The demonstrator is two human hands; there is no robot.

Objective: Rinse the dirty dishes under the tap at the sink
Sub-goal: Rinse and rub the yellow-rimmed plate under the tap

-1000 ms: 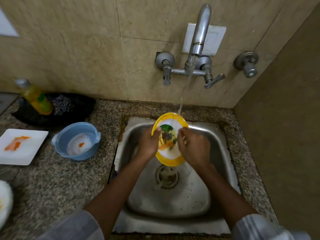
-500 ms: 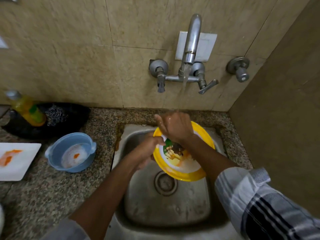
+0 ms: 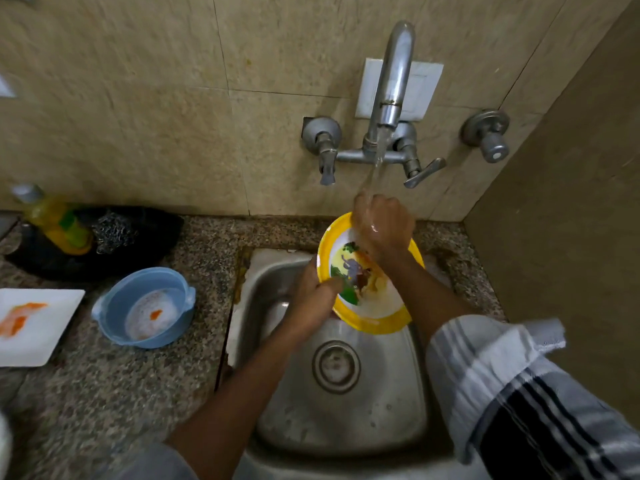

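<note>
The round yellow-rimmed plastic plate with a cartoon picture on its white middle (image 3: 372, 299) is held tilted over the steel sink (image 3: 346, 410), its far rim up near the wall. The left hand (image 3: 313, 299) has its grip on the plate's left edge, thumb lying across the printed face and fingers hidden behind. The right hand (image 3: 382, 226) sits on the plate's upper part, directly under the stream from the chrome wall tap (image 3: 391, 98); water breaks over its knuckles. The fingers look curled, but I cannot tell whether they pinch the rim or only press on the face.

The worry from here is the plate slipping. It is wet, and if the right hand is merely rubbing, one thumb-and-finger hold at the edge carries it all; a firm scrub could twist it loose and drop it into the sink. The stream striking the hand rather than the plate will likely throw spray onto the wall and the speckled granite bench (image 3: 104, 393). The rolled striped sleeve (image 3: 519, 393) hangs low over the sink's right side and could get soaked.

On the bench to the left wait a soapy blue plastic bowl (image 3: 145, 306) and a white square plate smeared orange (image 3: 31, 323), both unrinsed, well apart from the sink's edge.
</note>
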